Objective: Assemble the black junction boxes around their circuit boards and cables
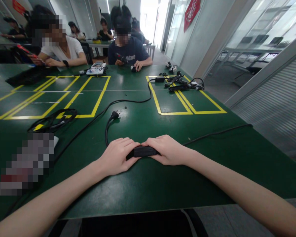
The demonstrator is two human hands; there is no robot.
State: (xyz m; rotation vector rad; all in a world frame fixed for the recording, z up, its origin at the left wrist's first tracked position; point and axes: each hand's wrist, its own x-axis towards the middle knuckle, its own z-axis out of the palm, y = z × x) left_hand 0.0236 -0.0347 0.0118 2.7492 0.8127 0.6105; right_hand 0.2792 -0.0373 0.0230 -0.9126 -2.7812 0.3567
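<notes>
Green table (138,184): left hand (119,156) and right hand (167,149) grip the black block (145,151)

The table spans most of the view. Across its far edge sit two people, a person in a white top (72,49) and a person in a dark T-shirt (125,49), each handling something; the latter's pieces are too small to tell. Yellow tape outlines (101,96) mark the far half of the surface on both sides.

At the near left lies a pixelated object (29,161), its details hidden. A long black cable (133,101) passes beside it and runs diagonally to a small dark box near a heap of cables and parts (180,84) at the far right. A coiled cable (60,123) lies just beyond the pixelated object, and a white device (96,69) rests near the far edge.

Closer in, both hands are closed on the block, one at each end, fingers along its far side and thumbs on its near side. The block sits between them over the near middle of the table; whether it touches the surface cannot be told. A cord (218,133) extends rightward from behind the right hand. Another curves from behind the left hand to a black plug (115,115), prongs pointing right; the hands hide where either cord meets the block.
</notes>
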